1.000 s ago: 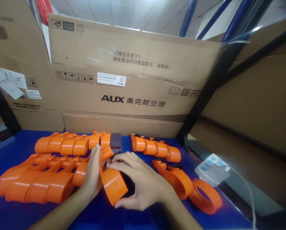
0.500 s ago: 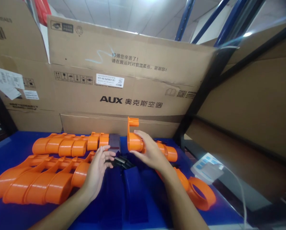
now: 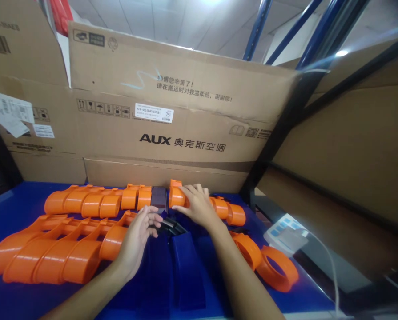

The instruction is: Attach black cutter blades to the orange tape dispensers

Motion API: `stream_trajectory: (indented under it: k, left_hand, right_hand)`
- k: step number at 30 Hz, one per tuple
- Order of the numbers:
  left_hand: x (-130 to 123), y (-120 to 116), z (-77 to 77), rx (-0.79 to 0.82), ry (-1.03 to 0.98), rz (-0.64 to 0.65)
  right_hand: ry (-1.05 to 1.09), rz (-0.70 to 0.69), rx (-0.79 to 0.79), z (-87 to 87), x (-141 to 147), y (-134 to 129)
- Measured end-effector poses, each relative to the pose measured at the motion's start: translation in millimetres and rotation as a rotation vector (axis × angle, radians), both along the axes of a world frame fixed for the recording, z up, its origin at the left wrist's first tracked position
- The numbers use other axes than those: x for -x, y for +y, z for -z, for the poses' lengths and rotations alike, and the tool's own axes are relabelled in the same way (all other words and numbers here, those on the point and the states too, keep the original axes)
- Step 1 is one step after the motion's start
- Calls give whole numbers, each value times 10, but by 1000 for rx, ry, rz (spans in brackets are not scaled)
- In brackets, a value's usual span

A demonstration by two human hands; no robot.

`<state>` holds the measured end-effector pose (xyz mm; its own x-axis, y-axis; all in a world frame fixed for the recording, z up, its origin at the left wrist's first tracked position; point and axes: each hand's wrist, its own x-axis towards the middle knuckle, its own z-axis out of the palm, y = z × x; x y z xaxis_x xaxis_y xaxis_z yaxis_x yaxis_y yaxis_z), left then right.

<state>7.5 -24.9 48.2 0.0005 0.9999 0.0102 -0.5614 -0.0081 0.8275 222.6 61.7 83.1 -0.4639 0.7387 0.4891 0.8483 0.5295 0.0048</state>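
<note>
At the back of the blue surface, my right hand has its thumb and fingers around an orange ring-shaped plastic piece, at the left end of a row of similar orange pieces. Part of that row is hidden behind the hand. My left hand hovers palm inward with its fingers apart, holding nothing. Just right of its fingertips lies a black object, its kind unclear. Dark blue bands extend from it toward me. A dark purplish block stands between the orange rows.
Two rows of orange pieces lie on the left. Loose orange rings sit at front right, beside a white device with a cable. Behind stands a cardboard panel; a dark rack post rises at the right.
My right hand has moved a little left with the orange piece. The piece's raised arm no longer stands tall above it. My left hand stays almost in place.
</note>
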Motion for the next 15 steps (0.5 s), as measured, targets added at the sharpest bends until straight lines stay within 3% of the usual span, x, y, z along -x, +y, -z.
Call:
stream_trajectory:
  k: [15]
  left_hand:
    - [5,-5,29,-35,11,31]
  right_hand:
    - [-5,47,126,31,-118,50]
